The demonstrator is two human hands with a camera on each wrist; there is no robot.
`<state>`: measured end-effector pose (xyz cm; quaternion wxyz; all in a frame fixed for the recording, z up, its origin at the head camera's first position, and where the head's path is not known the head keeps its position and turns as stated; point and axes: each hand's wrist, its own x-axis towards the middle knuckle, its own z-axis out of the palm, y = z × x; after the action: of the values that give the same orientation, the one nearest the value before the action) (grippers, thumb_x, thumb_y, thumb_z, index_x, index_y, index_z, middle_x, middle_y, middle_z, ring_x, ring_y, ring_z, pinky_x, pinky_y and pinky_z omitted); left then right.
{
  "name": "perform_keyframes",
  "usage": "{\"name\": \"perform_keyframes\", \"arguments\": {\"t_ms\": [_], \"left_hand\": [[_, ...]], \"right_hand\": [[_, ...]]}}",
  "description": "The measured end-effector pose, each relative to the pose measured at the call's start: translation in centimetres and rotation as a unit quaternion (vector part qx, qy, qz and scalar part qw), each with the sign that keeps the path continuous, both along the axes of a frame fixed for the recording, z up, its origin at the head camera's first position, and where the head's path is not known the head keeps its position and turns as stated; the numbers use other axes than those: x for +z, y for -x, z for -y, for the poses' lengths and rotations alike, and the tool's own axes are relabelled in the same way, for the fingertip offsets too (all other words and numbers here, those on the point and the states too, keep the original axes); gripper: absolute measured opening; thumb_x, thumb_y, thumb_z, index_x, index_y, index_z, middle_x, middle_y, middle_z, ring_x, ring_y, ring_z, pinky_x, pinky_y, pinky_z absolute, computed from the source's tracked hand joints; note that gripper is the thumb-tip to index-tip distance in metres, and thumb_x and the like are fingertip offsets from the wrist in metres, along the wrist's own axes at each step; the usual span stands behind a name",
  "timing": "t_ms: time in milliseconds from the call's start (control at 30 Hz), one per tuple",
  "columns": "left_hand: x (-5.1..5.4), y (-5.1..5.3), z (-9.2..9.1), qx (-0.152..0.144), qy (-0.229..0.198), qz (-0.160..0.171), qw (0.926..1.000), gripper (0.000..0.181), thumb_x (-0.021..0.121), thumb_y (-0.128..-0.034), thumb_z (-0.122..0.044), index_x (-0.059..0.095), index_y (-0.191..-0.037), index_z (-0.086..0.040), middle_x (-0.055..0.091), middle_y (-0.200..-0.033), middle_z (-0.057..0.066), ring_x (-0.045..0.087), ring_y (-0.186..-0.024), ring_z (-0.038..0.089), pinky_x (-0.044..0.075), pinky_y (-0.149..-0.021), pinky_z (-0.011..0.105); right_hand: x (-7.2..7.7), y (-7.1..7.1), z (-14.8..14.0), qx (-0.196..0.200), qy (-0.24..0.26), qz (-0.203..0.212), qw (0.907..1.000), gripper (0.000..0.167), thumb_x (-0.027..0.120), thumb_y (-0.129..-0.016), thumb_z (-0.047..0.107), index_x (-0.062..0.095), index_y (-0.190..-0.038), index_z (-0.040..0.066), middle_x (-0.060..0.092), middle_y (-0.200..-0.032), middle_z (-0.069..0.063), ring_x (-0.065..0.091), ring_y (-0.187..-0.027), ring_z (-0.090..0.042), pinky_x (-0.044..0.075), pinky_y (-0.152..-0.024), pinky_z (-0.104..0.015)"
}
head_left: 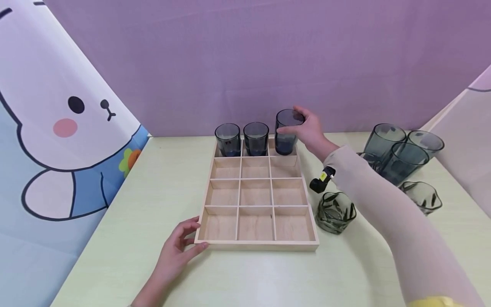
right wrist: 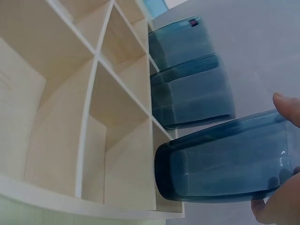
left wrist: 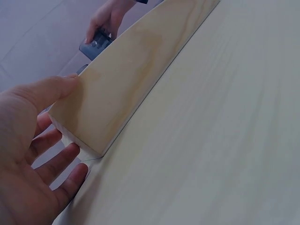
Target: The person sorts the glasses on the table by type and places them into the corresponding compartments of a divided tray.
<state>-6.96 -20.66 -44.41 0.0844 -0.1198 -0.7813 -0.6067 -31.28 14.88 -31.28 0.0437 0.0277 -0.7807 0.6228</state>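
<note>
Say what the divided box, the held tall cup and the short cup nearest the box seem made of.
Box: probably pale, matte, unpainted wood, since grain streaks its outer side.
Tall cup: likely smooth, glossy, blue-grey glass, being see-through with bright highlights; plastic remains possible.
Short cup: seemingly shiny, smoky glass, judging by its see-through, wavy wall, though plastic can't be excluded.
</note>
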Motion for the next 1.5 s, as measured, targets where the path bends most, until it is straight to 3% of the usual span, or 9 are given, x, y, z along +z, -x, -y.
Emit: {"name": "perform_keyframes", "arguments": {"t_ms": [267,800,1067,1500], "left_hand": [[0.1,0.0,-0.1,0.004,-0.001,0.004,1.0,0.047,0.078,-0.0768,0.011,0.056,-0.117,0.005,0.051,-0.138,0.023,0.059,-0.115,0.009,0.054,-0.081,0.022],[-0.1,0.1,0.0,-0.001,-0.004,0.003,1.0,0.046,0.078,-0.0769,0.011,0.056,-0.117,0.005,0.051,-0.138,0.022,0.059,-0.117,0.015,0.054,-0.082,0.023],[-0.1,0.2,0.1,0.0,-0.006,0.001,1.0,0.047,0.078,-0.0767,0.012,0.056,-0.118,0.005,0.051,-0.138,0.023,0.059,-0.116,0.009,0.054,-0.082,0.021],[0.0,0.2,0.1,-0.006,-0.004,-0.007,0.9999,0.047,0.078,-0.0768,0.012,0.057,-0.118,0.003,0.051,-0.137,0.022,0.059,-0.118,0.016,0.054,-0.082,0.022]], "right_hand": [[-1.0,0.6,0.2,0.006,-0.015,0.002,0.9999,0.093,0.084,-0.078,0.002,0.031,-0.154,0.004,0.036,-0.154,-0.017,0.033,-0.14,-0.029,0.039,-0.11,-0.04],[-2.7,1.2,-0.3,0.061,-0.117,0.028,0.9909,0.098,0.088,-0.072,0.003,0.033,-0.153,0.002,0.04,-0.151,-0.021,0.036,-0.139,-0.036,0.036,-0.112,-0.046],[-3.0,1.6,-0.1,0.073,-0.155,0.022,0.9849,0.096,0.085,-0.077,0.009,0.028,-0.154,0.0,0.034,-0.155,-0.021,0.031,-0.142,-0.036,0.032,-0.114,-0.048],[-3.1,1.5,-0.4,0.084,-0.175,0.032,0.9804,0.094,0.08,-0.086,0.018,0.021,-0.157,0.003,0.027,-0.159,-0.019,0.026,-0.145,-0.035,0.029,-0.116,-0.049]]}}
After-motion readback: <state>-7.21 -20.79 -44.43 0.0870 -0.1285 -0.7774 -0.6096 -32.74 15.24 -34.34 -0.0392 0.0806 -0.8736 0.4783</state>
